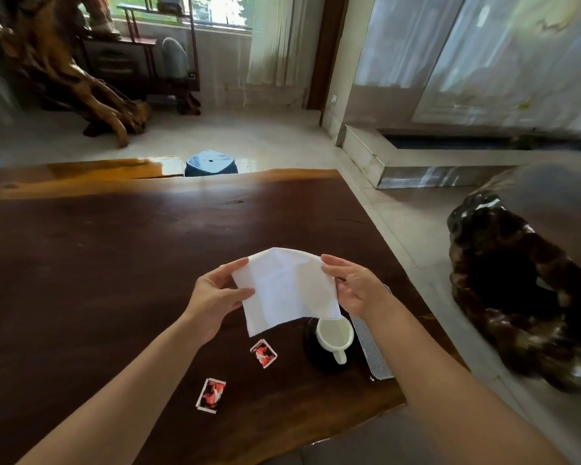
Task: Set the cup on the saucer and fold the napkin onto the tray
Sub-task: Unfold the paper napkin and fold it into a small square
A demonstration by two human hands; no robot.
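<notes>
Dark polished wooden surface fills the foreground. Pale glossy tiled floor beyond. Window with daylight at 11 o'clock, white curtain at 12. Gnarled root sculpture at 10; blue stool at 12; dark carved piece at 3.

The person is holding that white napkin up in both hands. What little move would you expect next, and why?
Probably bringing the two held edges together for a first fold. The left hand and right hand hold the napkin spread open in the air, unfolded, while the cup already sits on the dark saucer beside the striped tray.
</notes>
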